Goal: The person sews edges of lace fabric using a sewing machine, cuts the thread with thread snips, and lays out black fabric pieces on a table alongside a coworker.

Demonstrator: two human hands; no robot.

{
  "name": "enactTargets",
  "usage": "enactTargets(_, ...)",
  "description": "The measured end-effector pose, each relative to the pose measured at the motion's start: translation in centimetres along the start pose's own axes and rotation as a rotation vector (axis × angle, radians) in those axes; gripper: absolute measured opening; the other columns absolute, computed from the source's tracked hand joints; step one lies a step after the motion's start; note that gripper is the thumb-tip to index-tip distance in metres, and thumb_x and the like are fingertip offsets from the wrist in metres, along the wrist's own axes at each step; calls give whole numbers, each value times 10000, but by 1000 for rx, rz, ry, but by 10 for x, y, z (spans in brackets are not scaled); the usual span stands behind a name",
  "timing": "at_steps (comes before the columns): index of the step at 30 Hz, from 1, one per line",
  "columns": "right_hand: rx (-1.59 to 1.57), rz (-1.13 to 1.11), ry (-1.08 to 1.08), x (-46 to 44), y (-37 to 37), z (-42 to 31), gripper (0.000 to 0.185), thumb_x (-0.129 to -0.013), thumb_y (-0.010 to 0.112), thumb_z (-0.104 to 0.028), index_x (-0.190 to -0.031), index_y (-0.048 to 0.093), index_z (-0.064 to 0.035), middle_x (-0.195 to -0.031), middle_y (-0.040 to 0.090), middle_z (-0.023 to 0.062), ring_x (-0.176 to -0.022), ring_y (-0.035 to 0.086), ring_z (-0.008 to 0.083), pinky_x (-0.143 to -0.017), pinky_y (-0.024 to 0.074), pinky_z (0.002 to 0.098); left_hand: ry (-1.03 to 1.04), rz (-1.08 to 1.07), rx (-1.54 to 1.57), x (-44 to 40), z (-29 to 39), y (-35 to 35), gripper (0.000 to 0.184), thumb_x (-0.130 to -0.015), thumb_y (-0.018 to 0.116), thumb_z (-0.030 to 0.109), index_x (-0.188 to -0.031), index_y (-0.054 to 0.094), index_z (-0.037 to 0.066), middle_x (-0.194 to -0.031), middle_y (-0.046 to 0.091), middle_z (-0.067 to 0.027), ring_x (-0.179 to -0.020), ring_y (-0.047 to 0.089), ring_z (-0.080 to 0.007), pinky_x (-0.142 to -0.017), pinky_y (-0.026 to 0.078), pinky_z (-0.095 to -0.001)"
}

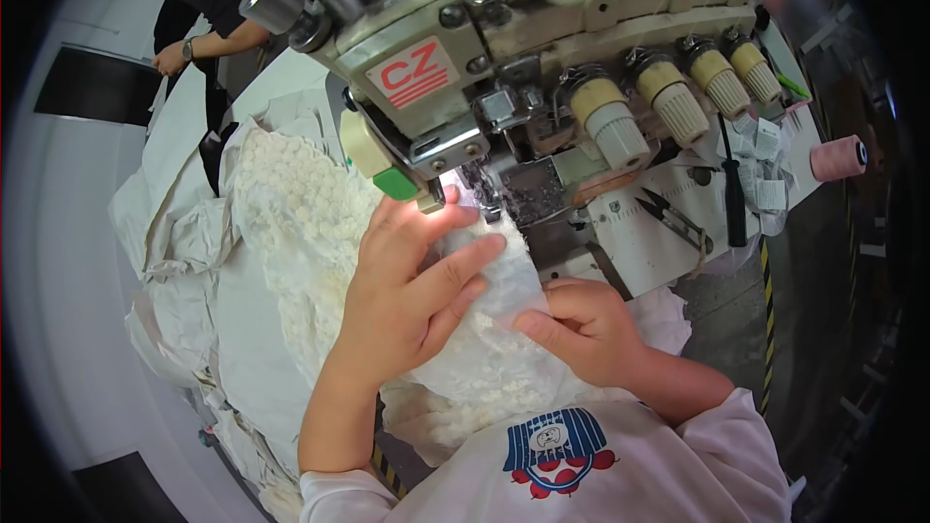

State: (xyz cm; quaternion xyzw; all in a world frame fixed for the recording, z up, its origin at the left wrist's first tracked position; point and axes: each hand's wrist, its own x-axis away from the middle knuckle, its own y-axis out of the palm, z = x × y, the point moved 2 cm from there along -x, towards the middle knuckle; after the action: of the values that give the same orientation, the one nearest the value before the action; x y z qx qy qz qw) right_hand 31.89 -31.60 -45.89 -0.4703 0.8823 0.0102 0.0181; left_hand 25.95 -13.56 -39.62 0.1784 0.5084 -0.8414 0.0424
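White fleecy fabric (513, 358) lies under the presser foot (490, 213) of an overlock sewing machine (417, 73), its edge running down toward me. My left hand (407, 291) rests on it with the fingers spread, the fingertips close to the foot and beneath the lit lamp. Nearer to me, my right hand (591, 329) pinches the fabric's right edge between thumb and fingers. The needle itself is too small to make out.
Thread tension knobs (615, 136) line the machine's front. A pair of snips (678, 218), a black screwdriver (733, 194), paper labels (770, 165) and a pink thread spool (839, 158) lie at the right. More white cloth (179, 203) is heaped left; another person's hand (172, 58) shows beyond.
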Motion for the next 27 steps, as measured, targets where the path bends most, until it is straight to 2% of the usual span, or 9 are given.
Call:
enactTargets(10, -24, 49, 14, -6, 1, -3, 173, -879, 637, -188, -989, 702, -70, -684, 532, 61, -629, 499, 191, -572, 398, 310, -61, 20, 32, -2, -15, -3, 290, -735, 709, 90, -1020, 656, 79, -1024, 595, -94, -872, 519, -300, -804, 421, -393)
enactTargets(15, 3, -62, 128, -2, -5, -3, 194, -850, 664, -125, -1028, 703, -56, -813, 625, 57, -694, 545, 147, -613, 428, 278, -133, 44, -72, 5, -20, -13, 269, -760, 698, 141, -1014, 649, 68, -1200, 551, -164, -1144, 496, -368, -984, 376, -436)
enactTargets(17, 14, -16, 3, 3, -5, 4, 187, -835, 682, -121, -1008, 704, -54, -835, 635, 65, -717, 564, 156, -621, 434, 278, -281, 199, -16, 27, -27, -24, 419, -753, 724, 238, -1119, 617, 63, -1319, 481, -184, -1267, 422, -373, -1062, 308, -450)
enactTargets(18, 13, -15, 3, 5, -5, 6, 187, -835, 682, -121, -1008, 704, -54, -835, 635, 65, -717, 564, 156, -621, 434, 278, -344, 295, 98, 40, -34, -23, 624, -738, 746, 324, -1263, 534, 63, -1370, 445, -169, -1282, 413, -322, -1068, 303, -432)
enactTargets(20, 45, -27, -10, 8, -6, 8, 202, -849, 682, -195, -995, 689, -56, -741, 579, 88, -684, 547, 205, -622, 436, 305, -566, 319, 324, 59, -29, -15, 741, -714, 775, 279, -1350, 457, 71, -1416, 401, -151, -1324, 369, -286, -1085, 286, -405)
enactTargets(21, 43, -28, -10, 7, -5, 8, 202, -849, 682, -195, -995, 689, -56, -741, 579, 88, -684, 547, 205, -622, 436, 305, -669, 280, 358, 69, -25, -9, 728, -710, 757, 99, -1363, 437, 64, -1291, 499, -132, -1207, 470, -240, -1039, 345, -350)
enactTargets(24, 62, -118, 3, 7, 1, 3, 199, -874, 654, -186, -1006, 681, -41, -756, 588, 92, -696, 556, 199, -627, 443, 299, -941, 312, 469, 88, -26, -13, 716, -701, 697, -63, -1360, 439, 53, -1095, 566, -97, -1020, 538, -185, -957, 405, -298)
enactTargets(25, -72, -146, 52, 7, 6, 0, 192, -891, 634, -185, -998, 677, -32, -743, 583, 81, -687, 553, 181, -615, 437, 296, -887, 423, 341, 84, -26, -20, 693, -712, 638, -128, -1354, 445, 47, -953, 560, -60, -889, 528, -134, -884, 431, -265)
enactTargets(27, -236, -139, 45, 10, 19, 0, 201, -935, 581, -195, -956, 668, -15, -684, 552, 46, -636, 524, 128, -573, 414, 286, -502, 409, -276, 60, -13, -38, 591, -757, 576, -119, -1319, 480, 37, -1037, 598, -107, -958, 568, -240, -934, 419, -343)
